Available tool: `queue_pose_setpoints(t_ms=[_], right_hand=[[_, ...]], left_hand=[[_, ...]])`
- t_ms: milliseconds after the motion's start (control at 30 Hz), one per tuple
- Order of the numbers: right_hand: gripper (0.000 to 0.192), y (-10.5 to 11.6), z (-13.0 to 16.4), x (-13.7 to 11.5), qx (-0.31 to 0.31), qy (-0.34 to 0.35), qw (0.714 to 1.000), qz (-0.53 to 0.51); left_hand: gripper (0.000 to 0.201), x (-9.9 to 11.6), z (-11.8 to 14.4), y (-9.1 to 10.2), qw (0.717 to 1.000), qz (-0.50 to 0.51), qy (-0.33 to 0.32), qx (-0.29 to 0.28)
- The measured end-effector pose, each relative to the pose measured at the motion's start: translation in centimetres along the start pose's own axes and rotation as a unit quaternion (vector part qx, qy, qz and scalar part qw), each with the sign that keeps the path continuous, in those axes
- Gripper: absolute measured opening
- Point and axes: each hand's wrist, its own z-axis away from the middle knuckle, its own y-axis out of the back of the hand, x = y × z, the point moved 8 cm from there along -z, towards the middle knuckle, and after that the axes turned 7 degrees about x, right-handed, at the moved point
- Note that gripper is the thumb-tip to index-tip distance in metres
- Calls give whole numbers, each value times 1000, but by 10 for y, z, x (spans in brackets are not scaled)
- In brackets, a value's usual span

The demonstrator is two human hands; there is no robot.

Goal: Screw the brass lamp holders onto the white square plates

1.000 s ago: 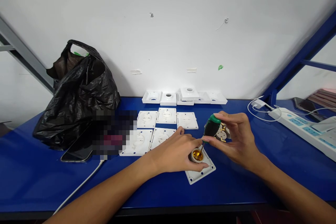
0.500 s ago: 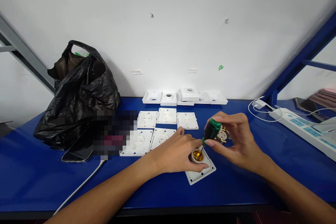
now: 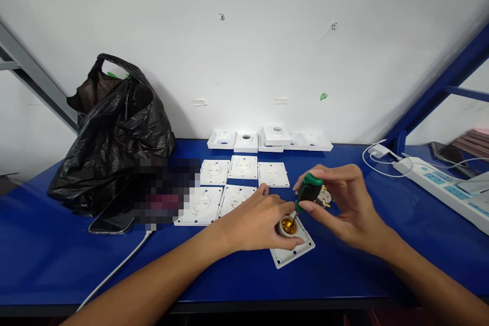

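The left hand (image 3: 263, 221) has its grip closed around the rim of a round socket (image 3: 288, 225), gold inside, which stands on a square white plate (image 3: 292, 257) lying askew on the blue desk (image 3: 229, 277) near its front edge. The right hand (image 3: 346, 204) pinches a green-and-black screwdriver (image 3: 308, 189) between thumb and fingers, that grip closed on the handle; the tilted shaft runs down into the socket (whether its tip touches anything in there, I cannot tell). Just behind the right hand, partly hidden, sit round parts with brass prongs (image 3: 324, 197). Five more white plates (image 3: 243, 167) lie beyond the left hand, with white box-shaped covers (image 3: 245, 141) along the wall.
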Motion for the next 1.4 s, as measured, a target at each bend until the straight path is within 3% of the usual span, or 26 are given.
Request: queue_pose_setpoints(t_ms=[100, 233, 400, 567, 700, 900, 1033, 1400], right_hand=[[56, 4, -1, -2, 27, 22, 999, -3], [58, -1, 1, 2, -5, 1, 999, 39], [58, 6, 1, -1, 39, 22, 998, 40], [57, 1, -1, -1, 6, 27, 998, 47], [58, 8, 0, -4, 47, 53, 997, 33], [58, 3, 2, 2, 11, 12, 998, 61], [57, 7, -2, -4, 39, 34, 998, 29], [56, 4, 1, -1, 31, 48, 996, 75]], left_hand=[[40, 0, 0, 0, 1000, -4, 1, 2], [38, 0, 0, 0, 1000, -6, -3, 5], [42, -1, 0, -1, 1000, -20, -4, 2], [39, -1, -1, -1, 1000, -9, -2, 2], [41, -2, 0, -1, 1000, -24, -4, 9], [41, -3, 0, -2, 1000, -8, 2, 3], [45, -4, 1, -3, 1000, -24, 0, 8], [40, 0, -1, 0, 1000, -6, 1, 1]])
